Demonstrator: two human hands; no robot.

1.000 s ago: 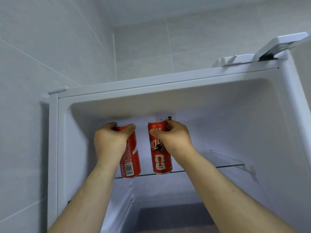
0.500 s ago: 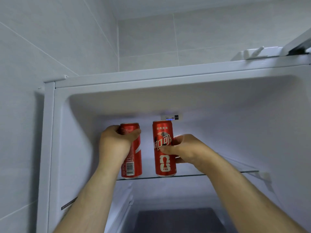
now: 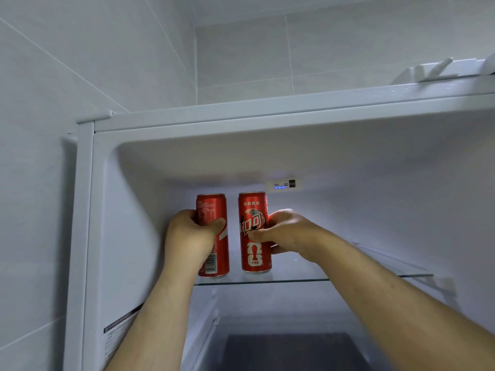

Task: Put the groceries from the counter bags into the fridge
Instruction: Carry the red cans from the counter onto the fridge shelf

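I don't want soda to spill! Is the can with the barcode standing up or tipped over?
Standing up. The barcode can rests base-down on the glass shelf, top upward, with the left hand gripping it.

red cans (image 3: 211, 207) (image 3: 253, 261): 2 | hands (image 3: 191, 234) (image 3: 289, 234): 2 | glass shelf (image 3: 294, 280): 1 | fridge (image 3: 241, 116): 1
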